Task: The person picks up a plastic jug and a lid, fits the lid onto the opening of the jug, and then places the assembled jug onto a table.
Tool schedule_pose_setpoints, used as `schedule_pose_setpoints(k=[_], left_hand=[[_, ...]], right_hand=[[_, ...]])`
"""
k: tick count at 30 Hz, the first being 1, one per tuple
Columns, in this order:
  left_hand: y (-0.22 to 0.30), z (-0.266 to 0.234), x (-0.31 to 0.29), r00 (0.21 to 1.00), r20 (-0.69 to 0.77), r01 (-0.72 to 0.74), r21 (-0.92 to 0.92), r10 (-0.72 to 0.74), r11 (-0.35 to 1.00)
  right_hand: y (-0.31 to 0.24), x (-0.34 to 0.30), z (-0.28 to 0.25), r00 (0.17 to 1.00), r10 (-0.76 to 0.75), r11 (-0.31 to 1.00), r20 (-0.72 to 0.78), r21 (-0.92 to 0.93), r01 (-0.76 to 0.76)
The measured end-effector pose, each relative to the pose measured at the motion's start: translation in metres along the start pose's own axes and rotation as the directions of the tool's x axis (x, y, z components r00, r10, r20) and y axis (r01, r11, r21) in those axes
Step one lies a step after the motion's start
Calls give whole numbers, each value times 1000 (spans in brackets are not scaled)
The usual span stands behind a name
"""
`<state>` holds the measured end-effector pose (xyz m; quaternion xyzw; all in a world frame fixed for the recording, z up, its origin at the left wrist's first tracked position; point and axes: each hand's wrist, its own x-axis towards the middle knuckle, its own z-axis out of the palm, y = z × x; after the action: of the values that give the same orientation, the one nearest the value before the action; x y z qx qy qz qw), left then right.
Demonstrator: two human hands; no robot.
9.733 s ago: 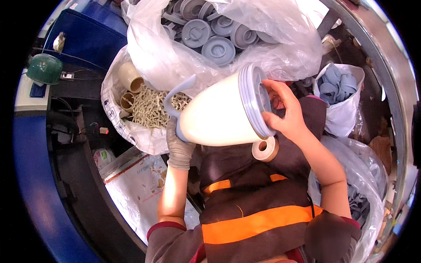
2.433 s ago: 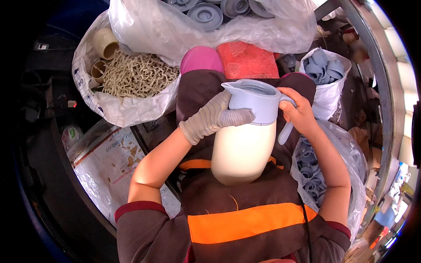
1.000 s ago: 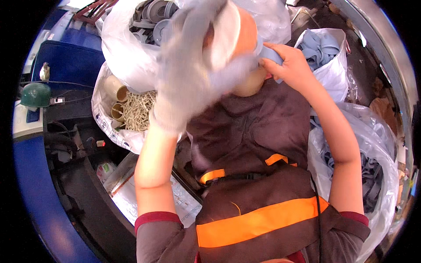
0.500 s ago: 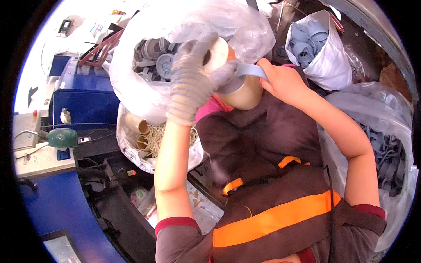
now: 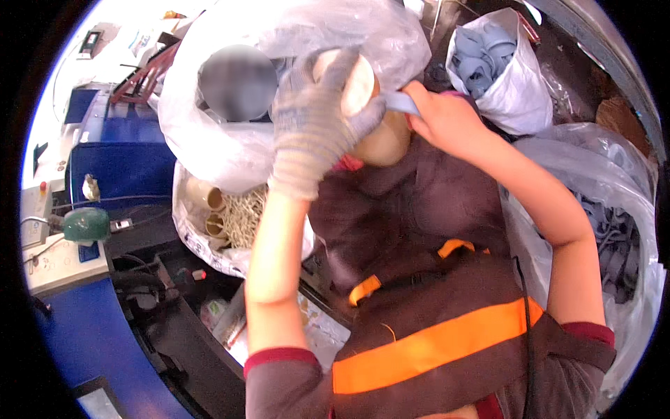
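My left hand [image 5: 307,115], in a grey striped knit glove, is closed round a round piece with a pale, flat end [image 5: 359,87]. Just below it is a rounded tan cup-like body [image 5: 385,143], close against my dark clothing; whether the two are one piece I cannot tell. My right hand [image 5: 447,119] is bare. Its fingers pinch a grey-blue band [image 5: 401,103], whose other end reaches to the gloved thumb beside the tan body. The glove hides much of the round piece.
A large clear plastic bag [image 5: 202,150] stands ahead, its contents partly blurred. Below it, a white sack [image 5: 185,237] holds tan cups and pale shreds. Another white sack [image 5: 520,105] holds grey-blue pieces, as does a clear bag [image 5: 558,157] at right. Blue machinery [image 5: 125,174] stands left.
The round piece has turned in my left hand, and gloved fingers now lie across its pale end. My right hand has moved slightly up and left; less of the band shows.
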<state>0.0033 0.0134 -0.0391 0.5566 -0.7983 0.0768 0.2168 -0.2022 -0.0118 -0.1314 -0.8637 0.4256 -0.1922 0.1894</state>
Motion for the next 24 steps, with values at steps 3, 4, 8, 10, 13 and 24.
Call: schedule_pose_setpoints(k=[3,4,8,10,13,24], left_hand=[[0,1,9,1000,-17,-9,-17,8,1000],[-4,3,10,999,-54,-10,-41,7,999],[-17,-11,9,980,-49,146,-489,-194,860],[-6,-37,3,908,73,283,-831,-412,478],[-21,-55,-38,949,70,251,-756,-307,604],[18,28,-179,847,513,466,-588,-140,661]], right_hand=[[5,4,-1,999,-5,1000,-51,22,6],[6,6,-3,998,-19,998,-62,60,23],[14,9,7,989,-35,959,-143,275,74],[24,10,1,977,109,895,-181,446,-18],[36,8,-13,909,394,616,-140,774,-148],[-15,4,-15,964,222,844,-148,523,-114]])
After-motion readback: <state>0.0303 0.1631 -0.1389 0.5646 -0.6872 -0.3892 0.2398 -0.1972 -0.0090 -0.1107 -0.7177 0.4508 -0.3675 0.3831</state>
